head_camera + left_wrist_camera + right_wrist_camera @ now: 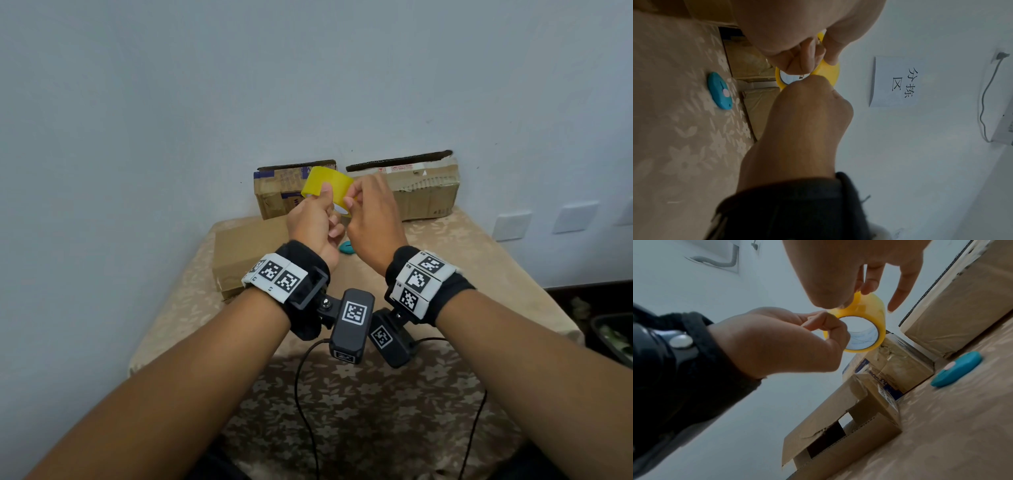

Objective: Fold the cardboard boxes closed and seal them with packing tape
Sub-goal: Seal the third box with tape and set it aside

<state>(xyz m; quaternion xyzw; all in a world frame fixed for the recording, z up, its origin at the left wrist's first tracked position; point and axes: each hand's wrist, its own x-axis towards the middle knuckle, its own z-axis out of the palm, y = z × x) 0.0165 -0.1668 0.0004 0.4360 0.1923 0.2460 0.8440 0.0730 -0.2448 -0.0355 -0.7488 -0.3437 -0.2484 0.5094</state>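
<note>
A yellow roll of packing tape (323,183) (830,73) (873,309) is held in the air above the table, in front of the back boxes. My left hand (325,202) (824,324) grips it at the rim and core. My right hand (352,200) (859,296) pinches the roll's outer face with thumb and fingers. A brown cardboard box (246,246) (838,426) lies at the left, its end flaps partly open. Two worn boxes stand against the wall: a smaller one (277,195) (898,363) and a longer one (424,195) (962,305).
A teal handheld cutter (346,248) (720,91) (957,369) lies on the floral-clothed table (445,260) below my hands. Black cables (301,394) trail over the near table edge. A paper sign (894,81) hangs on the wall. A dark bin (613,335) sits off the right.
</note>
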